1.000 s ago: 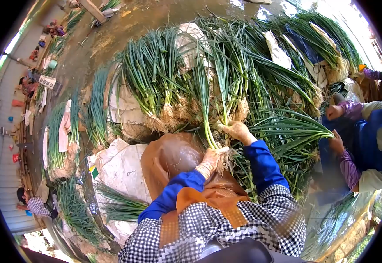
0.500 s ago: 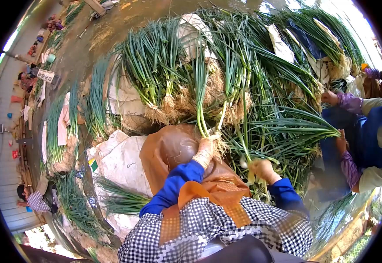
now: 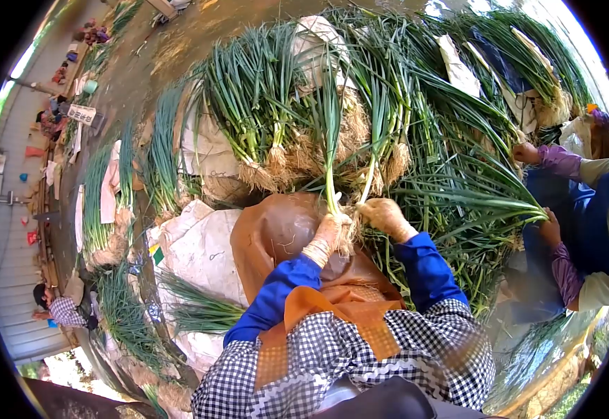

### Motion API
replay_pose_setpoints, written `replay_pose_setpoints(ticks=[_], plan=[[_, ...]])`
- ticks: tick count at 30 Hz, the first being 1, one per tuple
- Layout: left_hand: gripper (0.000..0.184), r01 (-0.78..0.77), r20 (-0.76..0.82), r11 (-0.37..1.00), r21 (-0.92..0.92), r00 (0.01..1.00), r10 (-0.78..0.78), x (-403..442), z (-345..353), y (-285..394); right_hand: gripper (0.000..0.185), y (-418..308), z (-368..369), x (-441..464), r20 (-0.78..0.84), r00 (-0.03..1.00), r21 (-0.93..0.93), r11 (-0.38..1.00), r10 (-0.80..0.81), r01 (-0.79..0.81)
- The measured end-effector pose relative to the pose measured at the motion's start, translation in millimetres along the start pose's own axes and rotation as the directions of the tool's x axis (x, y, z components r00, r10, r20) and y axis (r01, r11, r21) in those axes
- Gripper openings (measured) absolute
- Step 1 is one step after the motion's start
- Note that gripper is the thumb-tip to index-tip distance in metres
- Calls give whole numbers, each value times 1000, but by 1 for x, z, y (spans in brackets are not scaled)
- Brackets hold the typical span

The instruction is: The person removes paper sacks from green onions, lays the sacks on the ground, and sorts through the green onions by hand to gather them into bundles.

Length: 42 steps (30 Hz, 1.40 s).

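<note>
My left hand (image 3: 331, 232) is closed around the root ends of a few green onions (image 3: 329, 183), their green leaves reaching away from me. Close beside it, my right hand (image 3: 386, 216) has its fingers pinched at the pale lower stem of a green onion (image 3: 369, 176). Pale stringy roots (image 3: 347, 243) hang between the two hands. Both hands are above the brown apron (image 3: 276, 227) over my knees. What lies inside my left palm is hidden.
Bundled green onions (image 3: 252, 105) lie ahead, roots toward me. A loose heap (image 3: 451, 244) spreads to my right. White sacking (image 3: 203, 251) is on my left, with more onions (image 3: 196, 304). At right, a co-worker's hand (image 3: 550, 228) holds green onions.
My right hand has moved up and left from the loose heap to beside my left hand, closing at an onion stem. My left hand keeps its hold, and the view has shifted slightly.
</note>
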<state>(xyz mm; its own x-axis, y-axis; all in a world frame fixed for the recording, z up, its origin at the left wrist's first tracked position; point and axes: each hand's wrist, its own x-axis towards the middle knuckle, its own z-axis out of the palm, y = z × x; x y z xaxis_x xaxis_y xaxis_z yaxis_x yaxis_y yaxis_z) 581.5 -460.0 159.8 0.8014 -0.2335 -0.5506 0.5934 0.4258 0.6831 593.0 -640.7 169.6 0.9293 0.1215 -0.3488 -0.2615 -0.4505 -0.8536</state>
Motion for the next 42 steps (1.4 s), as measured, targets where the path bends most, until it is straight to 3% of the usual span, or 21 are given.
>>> replay_pose_setpoints(ticks=[1,3,4,5,6,8,10,14,18,21,22,23,24,25,27,31,33,35,38,39,42], plan=[[70,13,76,998,-55,997,-9,-1,-3,7,24,-10,-7,-8,-88,982,98,982,170,-161],[73,-3,85,998,-60,996,8,0,-11,11,26,21,-35,-7,-347,927,612,783,143,108],[76,5,96,999,-43,995,-1,4,-18,12,33,9,-57,-18,-554,799,309,949,235,-65],[72,26,92,998,-48,996,-22,-5,-12,22,39,66,-71,-10,-700,700,-413,880,-143,-234],[72,25,96,999,-45,995,-20,-9,-7,27,38,49,-82,-24,-635,768,-511,701,83,-498],[71,31,94,992,-125,995,-20,-11,-2,31,34,20,-71,-33,-485,872,-562,738,72,-374],[62,31,137,991,-129,991,-14,-7,-7,22,40,-19,-34,-39,-347,919,-171,976,-187,134],[47,58,114,988,-144,993,-41,4,-10,14,28,-47,6,-27,123,930,-78,931,-347,358],[37,139,114,969,-204,986,-118,6,-15,22,15,-45,-25,-64,177,955,481,867,-240,129],[31,448,226,864,-230,888,-400,1,-2,49,9,12,-75,-92,42,983,870,491,-180,53],[32,540,274,831,-132,826,-493,-2,0,56,14,16,-90,-92,221,974,431,889,59,-152],[32,589,349,796,-142,782,-516,-5,4,61,14,19,-86,-87,208,976,428,892,62,-148],[32,638,419,757,-144,732,-537,-11,10,66,21,16,-72,-79,226,955,-290,949,192,-123],[29,560,318,827,43,777,-543,-22,22,79,28,21,-59,-68,147,940,-854,519,307,-36],[28,404,432,914,41,818,-380,-19,7,81,34,28,-34,-36,-148,964,-278,945,-221,174],[21,49,186,994,-93,982,-31,-99,55,182,41,-8,-26,41,-287,946,-448,894,-153,8],[16,51,659,976,-210,745,103,-98,32,227,40,-2,-37,76,-116,993,-556,826,39,-97],[10,-161,914,939,-302,232,334,-77,1,254,43,19,-48,108,-164,980,-528,830,109,-180],[20,-235,738,931,-281,568,366,-97,18,261,50,33,-68,146,-483,850,-324,859,211,-397],[20,-253,574,927,-277,730,371,-97,13,251,57,39,-67,156,-327,887,-293,858,325,-422],[16,-223,151,972,-78,961,232,-63,15,214,55,60,-47,176,-528,846,-459,811,78,-361]])
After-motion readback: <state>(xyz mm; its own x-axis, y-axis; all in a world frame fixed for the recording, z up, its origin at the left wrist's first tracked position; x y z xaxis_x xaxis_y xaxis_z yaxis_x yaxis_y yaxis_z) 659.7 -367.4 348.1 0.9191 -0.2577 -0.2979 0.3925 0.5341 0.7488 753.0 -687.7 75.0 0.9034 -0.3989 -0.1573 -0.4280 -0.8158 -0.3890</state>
